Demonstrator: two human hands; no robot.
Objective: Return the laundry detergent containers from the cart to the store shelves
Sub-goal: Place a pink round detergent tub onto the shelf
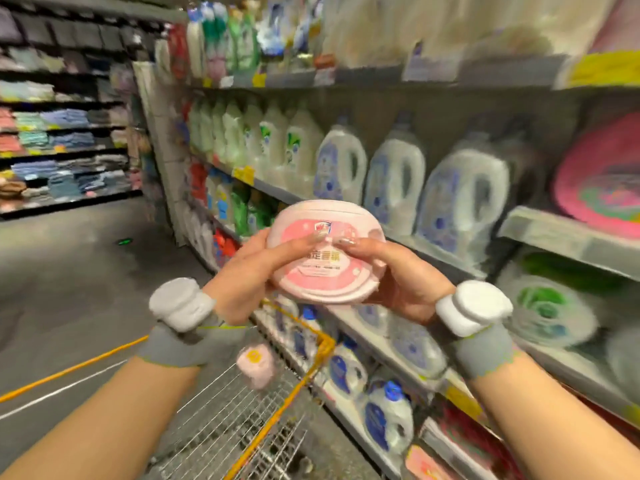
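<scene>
Store aisle, grey floor (79, 271), whole frame smeared by motion blur. Far left: dark shelving stacked with folded textiles (62, 133). Low centre: wire-mesh shopping cart with yellow rim (242, 420), parked just beside the grey metal store shelves (561, 237); a small pale-pink container with a yellow spot (256, 363) sits over the cart basket, too blurred to say more.

Left hand (246, 275) grasps the left edge of a round pink-and-white plastic detergent tub with a pink label (327, 251), fingers curled over its face. Right hand (391, 275) grasps the opposite edge the same way, fingertips nearly meeting the left ones across the label. Tub is held up at mid-frame, above the cart's front corner, tilted face toward the camera, in front of the shelves and touching neither. Both wrists carry grey bands with white sensor pods (474, 306).

Right side: shelf rows of white handled detergent jugs with purple-blue labels (460, 199), green-labelled white bottles (270, 140) further back, blue-capped jugs (388, 414) on the bottom row. Far right: round pink tubs (602, 181) and probably green-labelled ones below, blur too heavy to confirm.
</scene>
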